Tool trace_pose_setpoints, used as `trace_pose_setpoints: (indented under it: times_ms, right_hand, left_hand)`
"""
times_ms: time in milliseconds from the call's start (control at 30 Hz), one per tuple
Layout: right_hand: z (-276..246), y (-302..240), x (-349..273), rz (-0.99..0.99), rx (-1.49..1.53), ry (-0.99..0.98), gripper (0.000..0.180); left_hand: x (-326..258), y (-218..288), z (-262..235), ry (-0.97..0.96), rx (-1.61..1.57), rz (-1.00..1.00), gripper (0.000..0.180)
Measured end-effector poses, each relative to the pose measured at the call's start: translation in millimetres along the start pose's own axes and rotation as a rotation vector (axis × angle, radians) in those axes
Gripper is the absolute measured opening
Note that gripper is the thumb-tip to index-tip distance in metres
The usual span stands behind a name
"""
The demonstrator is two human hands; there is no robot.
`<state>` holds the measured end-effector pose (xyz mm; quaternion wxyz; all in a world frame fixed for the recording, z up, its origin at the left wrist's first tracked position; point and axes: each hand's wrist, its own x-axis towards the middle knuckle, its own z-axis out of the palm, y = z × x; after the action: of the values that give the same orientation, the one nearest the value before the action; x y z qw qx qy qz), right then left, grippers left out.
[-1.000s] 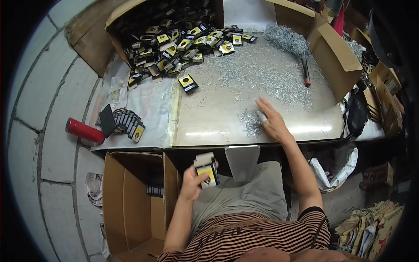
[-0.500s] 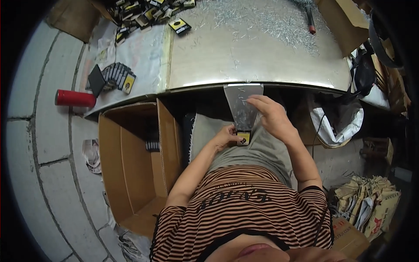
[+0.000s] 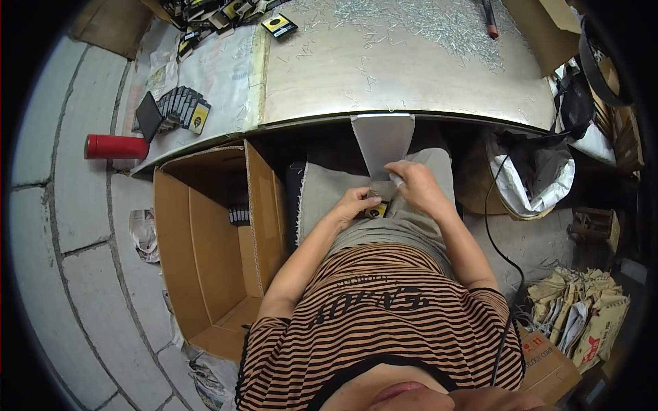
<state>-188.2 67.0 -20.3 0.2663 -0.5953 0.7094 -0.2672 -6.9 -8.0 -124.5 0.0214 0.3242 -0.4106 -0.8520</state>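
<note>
The left hand curled its fingers around a small black-and-yellow packet held low in the lap, steadying it, while the right hand pinched closed above it (contents hidden), below the silver metal chute.

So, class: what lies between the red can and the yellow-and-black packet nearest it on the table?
In the head view, a row of dark packets lies between the red can and the yellow-and-black packet.
</note>
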Motion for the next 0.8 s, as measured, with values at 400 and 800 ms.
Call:
trace_pose_setpoints:
  times_ms: [400, 800]
  right_hand:
    - [-49.8, -40.1, 17.2, -0.082, 0.326, -0.075, 0.025]
    - [-74.3, -27.5, 30.1, -0.094, 0.165, 0.200, 0.018]
  left_hand:
    - [-61.8, 70.7, 5.2, 0.041, -0.096, 0.506, 0.030]
    - [-44.0, 58.9, -90.3, 1.235, 1.102, 0.591, 0.009]
